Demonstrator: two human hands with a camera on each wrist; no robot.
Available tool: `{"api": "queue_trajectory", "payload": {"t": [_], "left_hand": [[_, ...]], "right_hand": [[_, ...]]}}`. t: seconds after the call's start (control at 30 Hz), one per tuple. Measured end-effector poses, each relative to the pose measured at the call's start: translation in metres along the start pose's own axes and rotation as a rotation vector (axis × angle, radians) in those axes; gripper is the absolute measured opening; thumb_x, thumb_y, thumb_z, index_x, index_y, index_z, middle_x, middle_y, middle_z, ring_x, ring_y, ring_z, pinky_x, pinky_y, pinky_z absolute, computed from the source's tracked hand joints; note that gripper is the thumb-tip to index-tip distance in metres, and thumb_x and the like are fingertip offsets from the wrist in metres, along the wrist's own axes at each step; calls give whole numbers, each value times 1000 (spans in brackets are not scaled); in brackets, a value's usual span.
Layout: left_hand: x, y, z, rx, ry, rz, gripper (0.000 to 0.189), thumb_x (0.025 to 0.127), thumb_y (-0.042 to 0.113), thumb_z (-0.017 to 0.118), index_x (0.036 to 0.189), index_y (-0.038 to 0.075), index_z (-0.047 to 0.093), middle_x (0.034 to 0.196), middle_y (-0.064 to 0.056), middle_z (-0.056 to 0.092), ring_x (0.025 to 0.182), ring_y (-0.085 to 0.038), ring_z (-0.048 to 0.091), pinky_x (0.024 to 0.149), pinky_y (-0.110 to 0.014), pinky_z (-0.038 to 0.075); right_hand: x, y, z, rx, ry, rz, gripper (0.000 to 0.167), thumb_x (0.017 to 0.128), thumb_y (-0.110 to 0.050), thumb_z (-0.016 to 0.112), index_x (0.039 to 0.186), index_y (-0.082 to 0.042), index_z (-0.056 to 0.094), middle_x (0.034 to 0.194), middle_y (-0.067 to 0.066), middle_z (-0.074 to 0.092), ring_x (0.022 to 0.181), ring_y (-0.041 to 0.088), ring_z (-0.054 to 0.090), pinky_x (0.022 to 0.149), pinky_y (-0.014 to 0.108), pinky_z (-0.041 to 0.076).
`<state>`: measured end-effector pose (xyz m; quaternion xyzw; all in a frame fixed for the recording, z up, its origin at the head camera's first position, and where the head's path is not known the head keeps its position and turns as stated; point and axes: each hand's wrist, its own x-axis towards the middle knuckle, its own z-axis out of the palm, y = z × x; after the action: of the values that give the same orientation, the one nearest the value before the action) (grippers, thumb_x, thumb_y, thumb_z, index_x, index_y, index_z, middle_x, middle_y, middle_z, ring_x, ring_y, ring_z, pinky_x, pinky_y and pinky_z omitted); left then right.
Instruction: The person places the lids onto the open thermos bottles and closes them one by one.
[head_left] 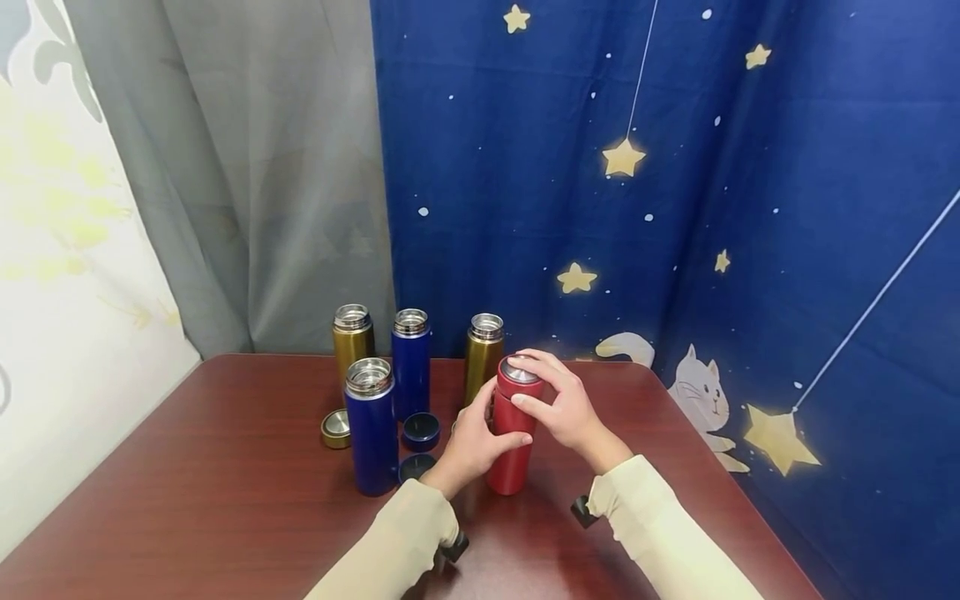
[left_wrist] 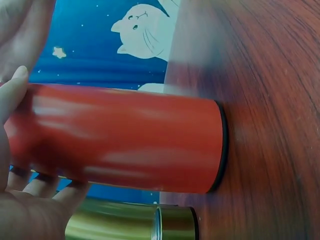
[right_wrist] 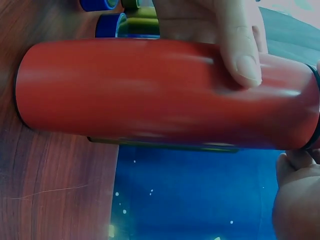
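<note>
A red thermos flask (head_left: 510, 471) stands upright on the table, topped by a red lid with a silvery disc (head_left: 521, 370). My left hand (head_left: 474, 440) grips its body, thumb across the near side. In the right wrist view the left hand's thumb (right_wrist: 242, 55) presses on the red wall. My right hand (head_left: 567, 407) holds the lid from the right, fingers over the top and thumb at the side. Only part of the right hand (right_wrist: 300, 200) shows at the flask's upper end in that view. The flask's base (left_wrist: 217, 145) appears at the tabletop in the left wrist view.
Left of the red flask stand two lidless blue flasks (head_left: 372, 442) (head_left: 411, 367) and a lidless gold flask (head_left: 352, 346). Another lidless gold flask (head_left: 482, 358) is behind my left hand. A gold lid (head_left: 337, 428) and blue lids (head_left: 422, 431) lie among them. Curtains (head_left: 525, 208) hang behind the table.
</note>
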<state>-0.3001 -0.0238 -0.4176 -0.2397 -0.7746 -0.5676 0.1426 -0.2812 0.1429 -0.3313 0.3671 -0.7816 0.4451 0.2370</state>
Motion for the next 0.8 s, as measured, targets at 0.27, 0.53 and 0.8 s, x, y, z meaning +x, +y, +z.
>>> {"api": "queue_trajectory", "payload": {"t": [0.27,0.53,0.8], "left_hand": [[0,-1,0,9,-1,-4,93,74,23,86,151,21,33,127,-5,62,102,-19,66,83,-34,55],[-1,-2,0,27,5,1,93,74,30,86,151,22,34,124,-5,64,101,-18,66,82,-33,55],[-1,-3,1,38,17,20,92,75,29,85,151,20,34,127,-5,63,104,-19,65,85,-34,54]], "right_hand": [[-2,9,9,-42,87,22,46,75,-1,81,119,0,67,121,19,59,111,34,56,86,48,53],[-4,28,30,-91,261,54,52,69,-15,89,117,-12,69,113,8,53,106,21,52,82,38,55],[-3,30,47,-87,354,128,53,69,-20,89,114,-11,61,116,9,48,108,21,49,83,42,54]]}}
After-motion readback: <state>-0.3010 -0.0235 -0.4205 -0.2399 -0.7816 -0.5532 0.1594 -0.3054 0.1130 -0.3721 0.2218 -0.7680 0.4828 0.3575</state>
